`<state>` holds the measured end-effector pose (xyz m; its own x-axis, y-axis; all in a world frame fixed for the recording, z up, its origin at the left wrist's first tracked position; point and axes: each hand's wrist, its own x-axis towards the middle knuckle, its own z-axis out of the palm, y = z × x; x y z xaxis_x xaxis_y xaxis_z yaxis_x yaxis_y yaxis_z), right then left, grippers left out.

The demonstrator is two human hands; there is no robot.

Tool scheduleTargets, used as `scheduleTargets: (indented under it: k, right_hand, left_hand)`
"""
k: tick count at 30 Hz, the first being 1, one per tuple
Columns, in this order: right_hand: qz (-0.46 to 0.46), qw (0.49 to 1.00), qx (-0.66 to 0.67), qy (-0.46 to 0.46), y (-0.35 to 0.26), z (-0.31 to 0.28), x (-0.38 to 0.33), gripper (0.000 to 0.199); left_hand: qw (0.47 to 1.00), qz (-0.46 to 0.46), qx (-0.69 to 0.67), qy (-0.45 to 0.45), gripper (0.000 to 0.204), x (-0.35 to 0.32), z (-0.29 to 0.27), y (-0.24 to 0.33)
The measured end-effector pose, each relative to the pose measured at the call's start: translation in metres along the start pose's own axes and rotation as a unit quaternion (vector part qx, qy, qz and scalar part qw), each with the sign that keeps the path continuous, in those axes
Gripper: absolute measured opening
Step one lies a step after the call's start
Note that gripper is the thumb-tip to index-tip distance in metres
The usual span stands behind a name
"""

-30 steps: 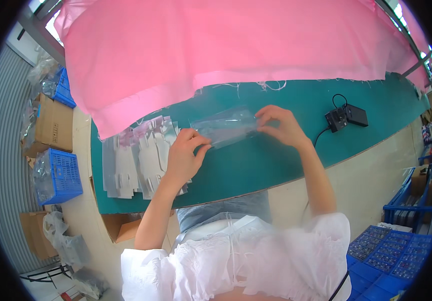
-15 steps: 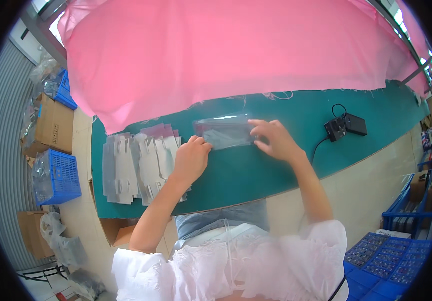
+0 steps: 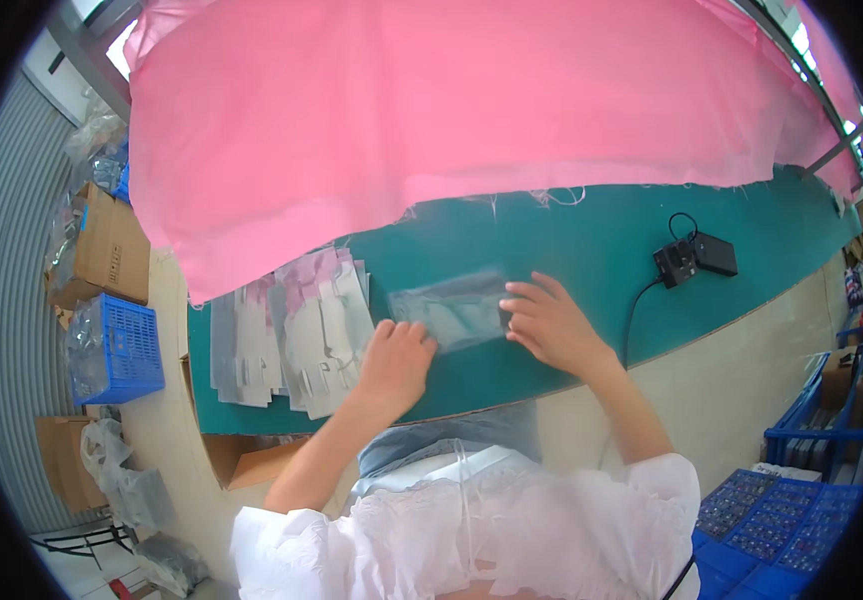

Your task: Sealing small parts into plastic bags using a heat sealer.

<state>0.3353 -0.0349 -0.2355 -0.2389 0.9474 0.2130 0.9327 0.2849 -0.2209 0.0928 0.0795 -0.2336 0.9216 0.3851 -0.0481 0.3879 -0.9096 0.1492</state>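
Observation:
Between my hands, a clear plastic sleeve [image 3: 456, 312] spans just above or on the green table; which of the two I cannot tell. My left hand [image 3: 398, 365] is closed on its near left corner, fingertips curled over the film. At the sleeve's right end, my right hand [image 3: 554, 325] pinches the edge, with the thumb hidden behind the fingers. Left of my left hand lie overlapping stacks of flat clear plastic and pale die-cut sheets [image 3: 326, 335], some tinted pink by reflection.
A pink cloth [image 3: 451, 100] hangs over the far side of the green table [image 3: 551, 235]. A black box-shaped device [image 3: 676, 262] with a cable sits at right. Blue crates [image 3: 131, 350] and cardboard boxes [image 3: 116, 250] stand at left; blue trays [image 3: 771, 520] of small parts at lower right.
Both hands and the plastic sleeve have come nearer to me. The fingers of my right hand have drawn closer together at the sleeve's edge.

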Motion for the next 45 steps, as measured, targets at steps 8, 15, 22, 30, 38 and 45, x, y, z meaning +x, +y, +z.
scheduleTargets:
  k: [8, 15, 22, 30, 38, 45]
  right_hand:
    - [0.080, 0.989, 0.128, 0.006, -0.021, -0.016, 0.012, 0.015]
    - [0.028, 0.992, 0.096, 0.072, -0.010, 0.026, 0.081, 0.012]
    - [0.117, 0.990, 0.083, 0.010, -0.011, 0.050, 0.100, 0.013]
    - [0.166, 0.985, 0.052, -0.017, -0.010, 0.041, 0.105, 0.016]
    - [0.208, 0.953, 0.130, 0.178, -0.044, 0.038, 0.065, 0.032]
    - [0.261, 0.941, 0.071, 0.201, -0.001, 0.040, 0.043, 0.021]
  left_hand:
    - [0.999, -0.031, -0.029, 0.032, 0.048, -0.008, 0.008, 0.017]
    - [0.999, -0.033, 0.000, 0.020, 0.054, -0.007, 0.015, 0.023]
    - [0.999, -0.043, 0.007, 0.029, 0.060, -0.010, 0.022, 0.023]
    - [0.998, -0.033, 0.027, 0.044, 0.063, -0.012, 0.025, 0.022]
    - [0.996, -0.013, -0.039, 0.080, 0.060, -0.016, 0.028, 0.013]
    - [0.995, -0.033, -0.017, 0.087, 0.047, -0.014, 0.029, 0.019]
